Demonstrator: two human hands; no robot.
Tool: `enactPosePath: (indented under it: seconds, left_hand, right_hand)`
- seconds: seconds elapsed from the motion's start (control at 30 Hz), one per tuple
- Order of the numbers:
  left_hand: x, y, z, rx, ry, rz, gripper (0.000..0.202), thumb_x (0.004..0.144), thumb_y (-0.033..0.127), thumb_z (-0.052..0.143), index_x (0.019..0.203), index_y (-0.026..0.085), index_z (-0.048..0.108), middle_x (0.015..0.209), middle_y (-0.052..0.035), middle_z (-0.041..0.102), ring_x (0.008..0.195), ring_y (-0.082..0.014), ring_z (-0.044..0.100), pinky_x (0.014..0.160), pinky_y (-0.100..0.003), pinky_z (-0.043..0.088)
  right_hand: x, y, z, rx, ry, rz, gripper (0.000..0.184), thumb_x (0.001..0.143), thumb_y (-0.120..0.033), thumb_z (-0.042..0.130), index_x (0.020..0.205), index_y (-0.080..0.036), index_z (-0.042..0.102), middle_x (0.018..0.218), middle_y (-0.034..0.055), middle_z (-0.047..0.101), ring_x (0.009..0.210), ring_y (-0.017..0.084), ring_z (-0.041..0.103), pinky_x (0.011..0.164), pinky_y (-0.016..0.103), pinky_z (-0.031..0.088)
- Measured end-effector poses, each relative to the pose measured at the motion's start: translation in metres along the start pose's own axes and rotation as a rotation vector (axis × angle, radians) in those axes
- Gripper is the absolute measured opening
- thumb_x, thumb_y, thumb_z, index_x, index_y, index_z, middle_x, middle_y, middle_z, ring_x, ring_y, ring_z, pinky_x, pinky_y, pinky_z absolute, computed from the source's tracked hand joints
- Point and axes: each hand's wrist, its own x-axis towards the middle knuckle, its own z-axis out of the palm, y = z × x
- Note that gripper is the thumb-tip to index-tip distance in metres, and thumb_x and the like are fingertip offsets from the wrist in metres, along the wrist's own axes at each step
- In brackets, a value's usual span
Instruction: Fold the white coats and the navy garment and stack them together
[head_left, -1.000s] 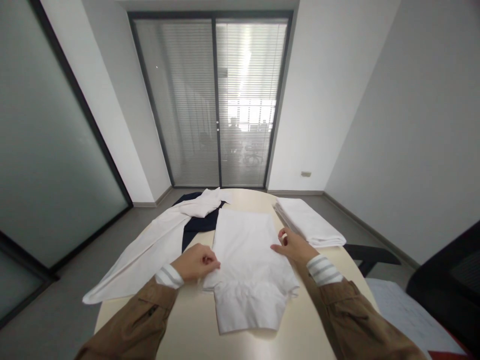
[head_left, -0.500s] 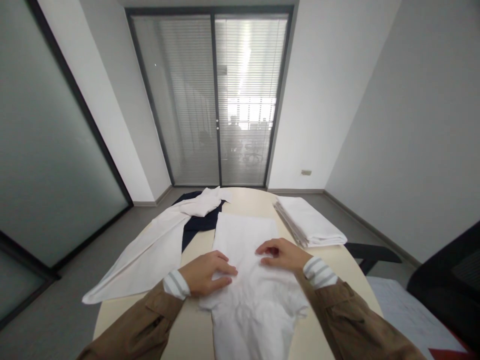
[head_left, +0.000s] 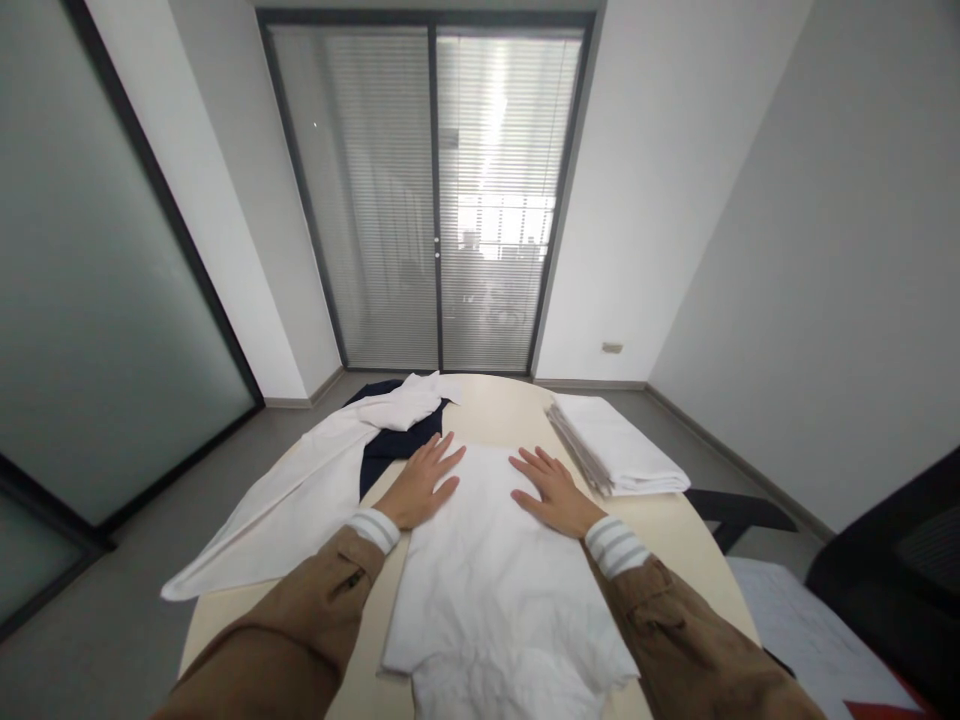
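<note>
A white garment [head_left: 495, 580], with short sleeve-like flaps at both sides, lies along the middle of the round table. My left hand [head_left: 425, 482] rests palm down at its upper left edge, fingers spread. On the upper right part of the cloth, my right hand [head_left: 553, 490] also lies flat with its fingers apart. Neither hand grips anything. Some creases run across the cloth between and below my hands, and its near end passes out of the bottom of the view.
Left of the cloth lie a loose white garment [head_left: 300, 510], hanging past the table edge, and a dark navy one [head_left: 401, 443] under it. A folded white stack [head_left: 622, 445] sits at the right on the pale table [head_left: 499, 400]. A black chair [head_left: 892, 560] stands at the right.
Both hands have moved away from me to the cloth's far part, and their bent fingers have spread flat. The cloth has shifted toward me and its lower part lies more spread out.
</note>
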Motion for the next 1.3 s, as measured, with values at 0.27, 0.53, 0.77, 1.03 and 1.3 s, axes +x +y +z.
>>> enactPosePath:
  seconds: [0.27,0.53,0.77,1.03,1.3]
  left_hand:
    - [0.012,0.023,-0.003,0.161,-0.029,-0.132,0.040,0.101,0.042,0.040,0.120,0.022,0.069,0.141,-0.0121,0.059,0.138,-0.0312,0.043,0.119,-0.056,0.018]
    - [0.024,0.029,0.024,0.044,-0.245,-0.049,0.060,0.100,0.053,0.040,0.155,0.028,0.035,0.163,-0.0118,0.026,0.151,-0.0329,0.020,0.119,-0.057,0.016]
    - [0.021,0.016,0.033,0.087,-0.029,-0.181,0.054,0.100,0.051,0.041,0.147,0.025,0.048,0.161,-0.0136,0.033,0.151,-0.0378,0.019,0.118,-0.061,0.017]
    - [0.025,-0.018,0.019,-0.371,0.296,-0.526,0.047,0.097,0.030,0.046,0.139,0.010,0.052,0.133,-0.0186,0.062,0.127,-0.0279,0.056,0.112,-0.045,0.038]
    - [0.027,-0.019,0.018,-0.645,0.325,-0.562,0.041,0.092,0.023,0.052,0.129,0.007,0.061,0.124,-0.0165,0.069,0.111,-0.0237,0.067,0.099,-0.035,0.052]
  right_hand:
    - [0.008,-0.002,-0.003,-0.023,0.048,0.002,0.048,0.093,-0.060,0.049,0.126,-0.030,0.066,0.143,0.0078,0.057,0.143,0.034,0.035,0.118,0.062,0.013]
    - [0.014,0.006,0.008,0.028,-0.071,0.162,0.072,0.094,-0.070,0.036,0.154,-0.029,0.037,0.165,0.0081,0.020,0.153,0.033,0.010,0.120,0.062,0.007]
    - [0.020,0.025,0.012,0.125,0.165,0.148,0.057,0.101,-0.050,0.029,0.137,-0.017,0.057,0.148,0.0134,0.052,0.142,0.026,0.041,0.121,0.047,0.025]
    - [0.020,0.044,0.016,0.253,0.314,0.144,0.043,0.093,-0.029,0.034,0.126,-0.014,0.059,0.127,0.0128,0.064,0.122,0.022,0.057,0.113,0.041,0.039]
    - [0.014,0.060,0.016,0.322,0.289,0.136,0.049,0.076,-0.010,0.040,0.117,-0.016,0.066,0.120,0.0105,0.069,0.117,0.022,0.061,0.113,0.042,0.040]
